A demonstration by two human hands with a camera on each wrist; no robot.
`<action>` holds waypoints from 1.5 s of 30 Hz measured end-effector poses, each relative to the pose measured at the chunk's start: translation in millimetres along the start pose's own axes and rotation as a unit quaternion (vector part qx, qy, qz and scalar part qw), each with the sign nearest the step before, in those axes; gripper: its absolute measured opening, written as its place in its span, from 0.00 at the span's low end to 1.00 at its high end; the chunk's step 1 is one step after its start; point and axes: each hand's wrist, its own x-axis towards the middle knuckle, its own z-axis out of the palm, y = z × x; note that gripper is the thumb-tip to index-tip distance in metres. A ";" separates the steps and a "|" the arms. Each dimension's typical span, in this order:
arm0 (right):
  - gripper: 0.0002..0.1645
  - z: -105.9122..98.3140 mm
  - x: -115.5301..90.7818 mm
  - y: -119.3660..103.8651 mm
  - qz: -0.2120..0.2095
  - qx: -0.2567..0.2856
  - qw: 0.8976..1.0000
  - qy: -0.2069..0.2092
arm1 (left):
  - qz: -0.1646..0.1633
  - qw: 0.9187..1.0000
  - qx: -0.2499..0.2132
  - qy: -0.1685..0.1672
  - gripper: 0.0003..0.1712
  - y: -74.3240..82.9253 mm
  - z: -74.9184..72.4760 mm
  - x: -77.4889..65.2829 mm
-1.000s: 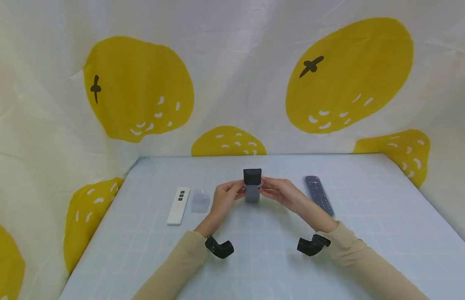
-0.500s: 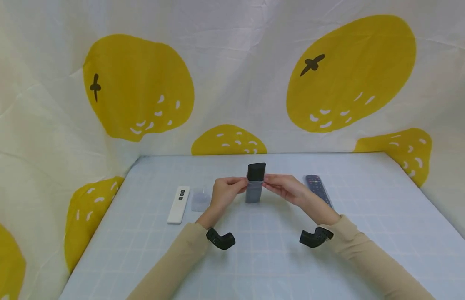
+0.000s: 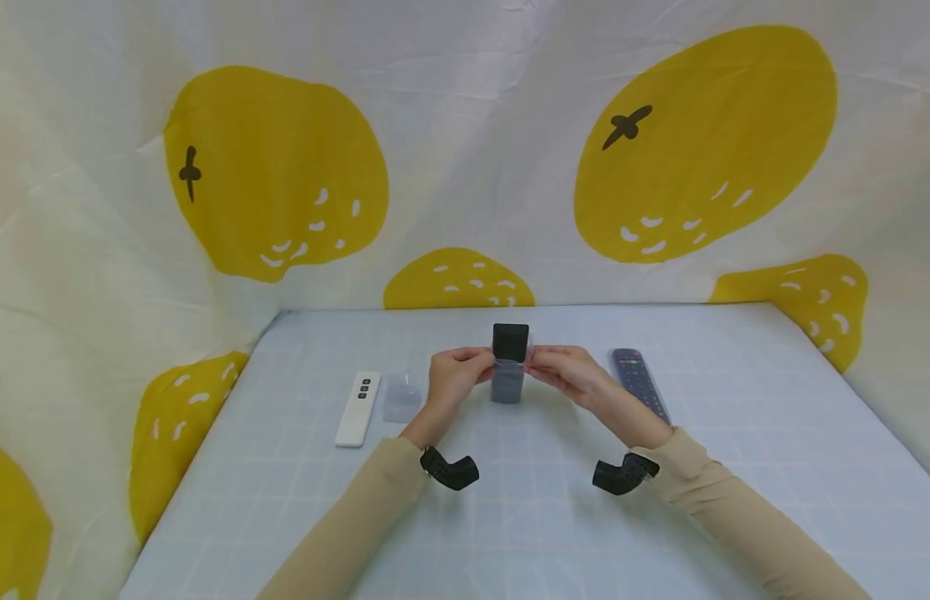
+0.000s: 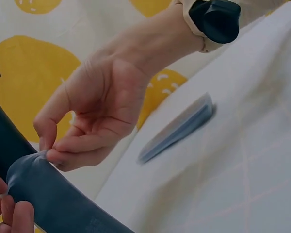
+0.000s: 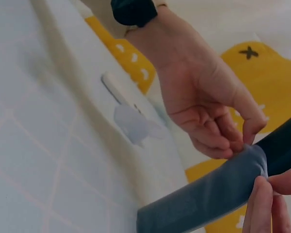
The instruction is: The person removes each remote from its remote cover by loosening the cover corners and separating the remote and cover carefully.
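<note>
Upright between the hands stands a long dark bar (image 3: 511, 342), like a remote control, its lower part inside a translucent grey sleeve (image 3: 507, 385). My left hand (image 3: 457, 379) pinches the left side of the sleeve's mouth between thumb and fingers. At the opposite side, my right hand (image 3: 573, 375) pinches the same rim. In the left wrist view the right hand (image 4: 102, 107) draws out the thin edge of the sleeve (image 4: 68, 194). The right wrist view shows the left hand (image 5: 199, 92) at the rim, with the bar (image 5: 283, 145) sticking out above.
To the left lie a white remote (image 3: 357, 410) with several dark buttons and a clear plastic piece (image 3: 402, 398). A dark grey remote (image 3: 639, 383) lies to the right, partly behind the right hand. A fruit-print curtain (image 3: 480, 150) encloses the pale checked table (image 3: 525, 517).
Both hands have risen slightly, with fingertips now at the sleeve's mouth. The bar moved slightly up and right, tilted half a second ago, and is upright again.
</note>
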 end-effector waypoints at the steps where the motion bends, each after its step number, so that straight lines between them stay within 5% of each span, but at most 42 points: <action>1: 0.26 0.2 -0.3 0.0 -0.005 -0.010 1.000 0.002 | 0.002 1.000 -0.001 0.000 0.11 -0.3 0.5 0.0; 10: 0.29 2.5 1.4 1.7 -0.044 -0.071 0.996 0.015 | 0.034 0.999 0.003 0.009 0.10 -3.7 4.1 0.5; 22: 0.26 10.4 4.7 5.6 -0.018 -0.077 0.996 0.031 | -0.005 1.000 0.008 -0.005 0.09 -10.4 -3.2 2.6; 31: 0.06 7.7 10.6 5.2 0.001 -0.058 0.998 0.035 | -0.013 1.000 0.006 -0.006 0.10 -9.2 -0.7 7.3; 45: 0.12 0.5 19.5 17.1 0.015 -0.027 0.999 0.033 | -0.041 0.999 0.003 -0.023 0.10 -16.4 2.4 14.4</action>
